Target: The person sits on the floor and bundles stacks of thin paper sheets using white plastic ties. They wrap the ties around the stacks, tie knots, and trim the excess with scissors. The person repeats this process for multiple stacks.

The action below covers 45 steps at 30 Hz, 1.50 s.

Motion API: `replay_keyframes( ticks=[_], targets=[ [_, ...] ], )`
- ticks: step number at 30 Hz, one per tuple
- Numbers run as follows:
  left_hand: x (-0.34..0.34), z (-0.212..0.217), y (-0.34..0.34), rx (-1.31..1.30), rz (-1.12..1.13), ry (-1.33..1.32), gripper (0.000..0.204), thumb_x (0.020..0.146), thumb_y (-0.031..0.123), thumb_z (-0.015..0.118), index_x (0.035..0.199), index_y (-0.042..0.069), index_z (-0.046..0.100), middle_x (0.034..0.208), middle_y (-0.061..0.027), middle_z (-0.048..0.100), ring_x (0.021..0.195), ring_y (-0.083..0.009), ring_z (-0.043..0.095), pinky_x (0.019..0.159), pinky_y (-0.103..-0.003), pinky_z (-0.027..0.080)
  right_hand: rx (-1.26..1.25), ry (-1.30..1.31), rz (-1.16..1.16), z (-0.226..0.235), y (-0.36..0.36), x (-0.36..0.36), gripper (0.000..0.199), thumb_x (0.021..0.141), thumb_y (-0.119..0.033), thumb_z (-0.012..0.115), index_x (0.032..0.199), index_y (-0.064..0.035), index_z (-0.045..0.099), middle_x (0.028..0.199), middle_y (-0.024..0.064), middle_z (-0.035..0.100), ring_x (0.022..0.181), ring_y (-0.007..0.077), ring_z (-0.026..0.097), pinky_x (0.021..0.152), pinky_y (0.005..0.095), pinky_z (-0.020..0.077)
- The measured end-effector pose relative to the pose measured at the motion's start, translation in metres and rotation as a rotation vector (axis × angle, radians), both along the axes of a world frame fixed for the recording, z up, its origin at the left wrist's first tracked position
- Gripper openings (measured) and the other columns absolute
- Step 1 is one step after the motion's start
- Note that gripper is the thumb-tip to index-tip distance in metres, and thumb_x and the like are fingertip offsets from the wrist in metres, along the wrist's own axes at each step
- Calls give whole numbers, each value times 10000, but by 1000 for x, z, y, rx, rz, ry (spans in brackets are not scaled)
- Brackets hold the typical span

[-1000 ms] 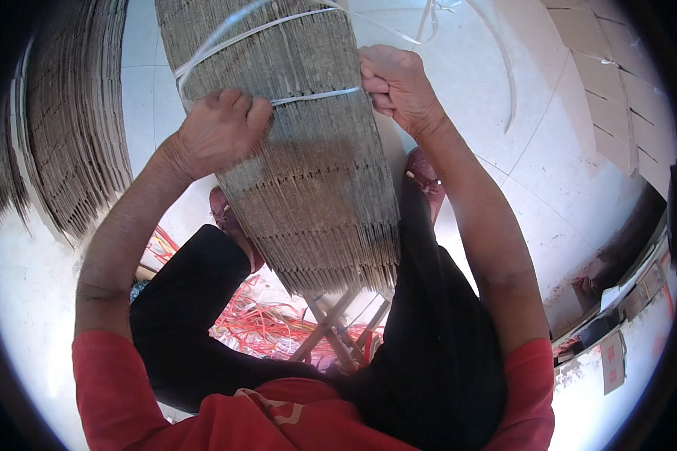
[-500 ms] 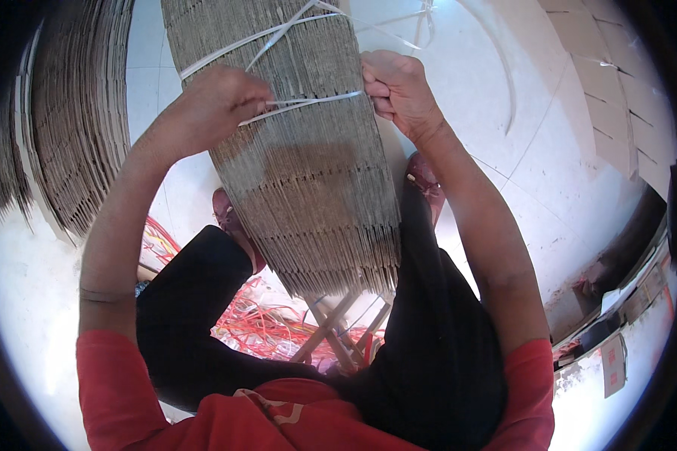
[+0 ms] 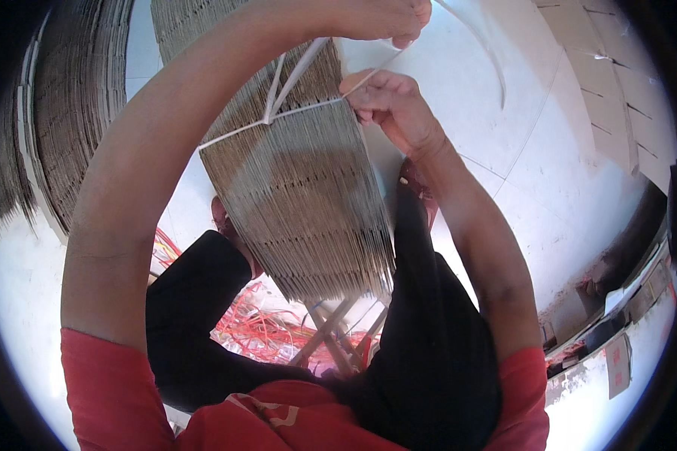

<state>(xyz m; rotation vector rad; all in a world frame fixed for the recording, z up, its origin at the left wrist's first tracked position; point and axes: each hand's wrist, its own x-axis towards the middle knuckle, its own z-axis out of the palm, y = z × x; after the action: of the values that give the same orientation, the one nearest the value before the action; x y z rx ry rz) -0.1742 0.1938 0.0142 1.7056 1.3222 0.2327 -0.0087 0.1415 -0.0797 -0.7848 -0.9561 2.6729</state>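
Just nearer the body than both hands, in the head view, sits the cardboard stack [image 3: 301, 203], a bundle of grey-brown folded sheets with white strap [image 3: 308, 110] running across it. Left hand [image 3: 390, 21] is reached right over, just beyond the right one, curled up tight with strap pinched in it. Right hand [image 3: 387, 101] is bunched closed too, nipping strap at the stack's edge. Red strips [image 3: 252, 323] litter the floor well below the hands.
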Motion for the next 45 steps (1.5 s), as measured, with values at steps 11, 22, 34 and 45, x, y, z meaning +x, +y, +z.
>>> replay_keyframes(
  ticks=[11, 22, 34, 45],
  targets=[
    [-7, 2, -90, 617, 126, 282, 272, 752, 43, 615, 1019, 95, 633, 1089, -52, 585, 966, -208, 584, 802, -322, 489, -97, -13, -126, 0, -7, 4, 164, 842, -108, 606, 932, 23, 646, 785, 52, 625, 690, 108, 546, 632, 223, 423],
    [2, -22, -130, 362, 281, 303, 134, 747, 39, 590, 881, 51, 578, 845, -106, 566, 835, -291, 569, 700, -366, 466, 25, 56, -13, -8, 0, 3, 219, 859, -148, 590, 983, 24, 644, 837, 71, 639, 801, 141, 574, 738, 250, 432],
    [9, -24, -141, 340, 496, 212, 143, 785, 175, 617, 884, 72, 602, 718, -96, 538, 736, -281, 588, 650, -387, 470, -135, 81, -80, -6, 1, 1, 259, 850, -145, 605, 1005, 61, 628, 862, 100, 655, 804, 134, 589, 731, 224, 446],
    [7, -29, -144, 401, 499, 213, 98, 774, 132, 605, 847, 69, 586, 790, -83, 571, 715, -291, 593, 594, -383, 476, -95, 96, -27, -10, 3, 5, 248, 824, -155, 623, 957, 55, 636, 870, 124, 642, 854, 187, 586, 818, 285, 443]
  ],
)
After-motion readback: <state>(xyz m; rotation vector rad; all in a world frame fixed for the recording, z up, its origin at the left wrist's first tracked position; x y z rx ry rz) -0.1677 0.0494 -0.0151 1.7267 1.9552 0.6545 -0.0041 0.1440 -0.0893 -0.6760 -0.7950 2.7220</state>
